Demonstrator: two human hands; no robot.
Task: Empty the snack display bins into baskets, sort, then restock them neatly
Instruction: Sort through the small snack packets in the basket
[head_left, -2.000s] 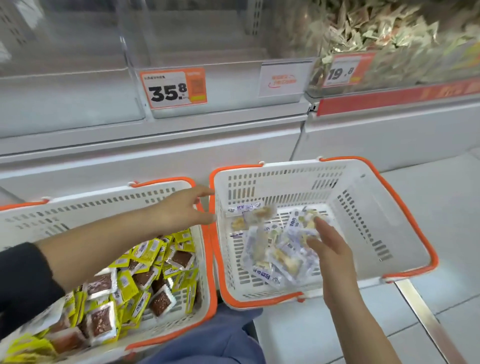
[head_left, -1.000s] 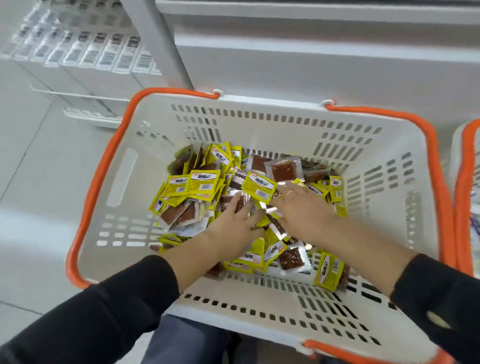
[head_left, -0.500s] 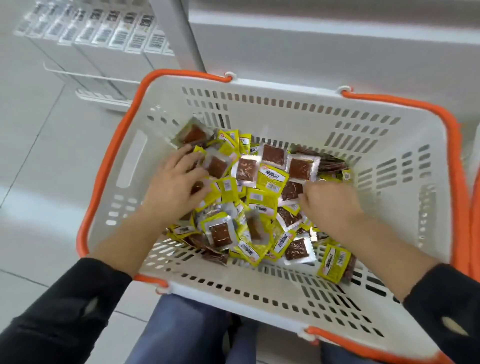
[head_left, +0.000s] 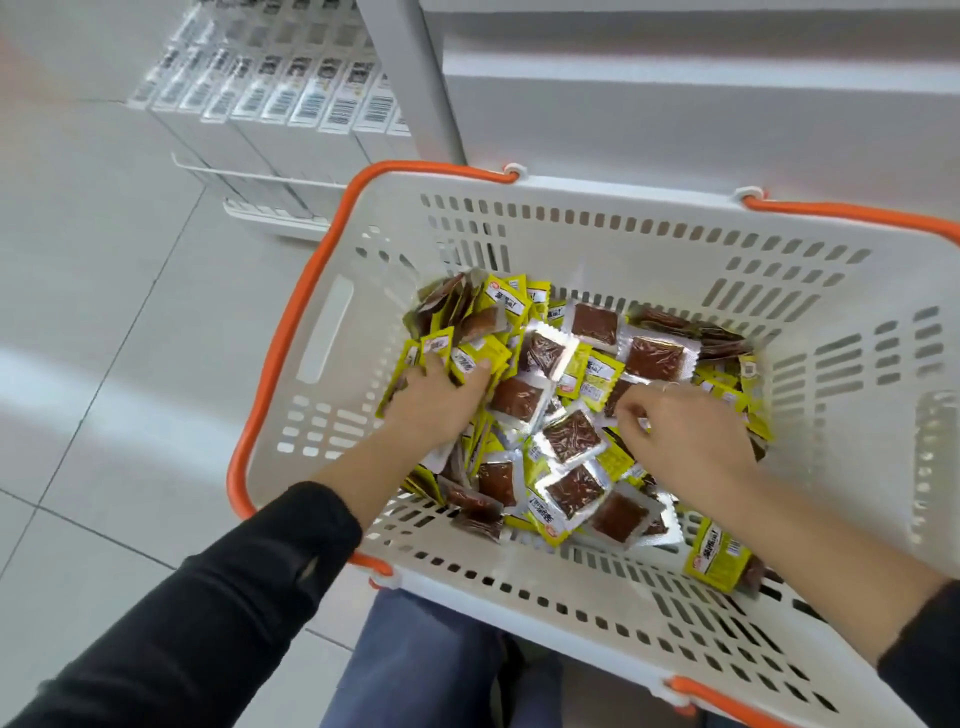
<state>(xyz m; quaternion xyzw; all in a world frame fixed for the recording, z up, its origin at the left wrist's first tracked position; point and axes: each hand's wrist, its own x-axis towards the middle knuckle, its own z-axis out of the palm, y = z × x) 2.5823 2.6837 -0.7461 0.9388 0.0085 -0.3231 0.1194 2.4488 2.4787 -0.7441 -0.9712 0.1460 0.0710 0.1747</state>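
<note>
A white basket with an orange rim (head_left: 291, 332) sits on the floor in front of me. Inside lies a loose heap of several yellow and clear snack packets (head_left: 571, 415) showing brown pieces. My left hand (head_left: 434, 402) is pressed into the left side of the heap, fingers closed around a bunch of yellow packets (head_left: 467, 358). My right hand (head_left: 685, 436) rests on the right side of the heap, its fingers curled and pinching at a packet. One yellow packet (head_left: 719, 556) lies apart near the basket's front right.
A white display cabinet base (head_left: 675, 104) stands right behind the basket. A row of white boxes with barcodes (head_left: 270, 104) sits on a low shelf at the back left. Grey tiled floor (head_left: 104, 364) spreads to the left. My knees are under the basket's near edge.
My view left the second basket of pale packets and dropped to this one. Both hands went into the heap; the left slid to its left side and closed on a bunch of yellow packets.
</note>
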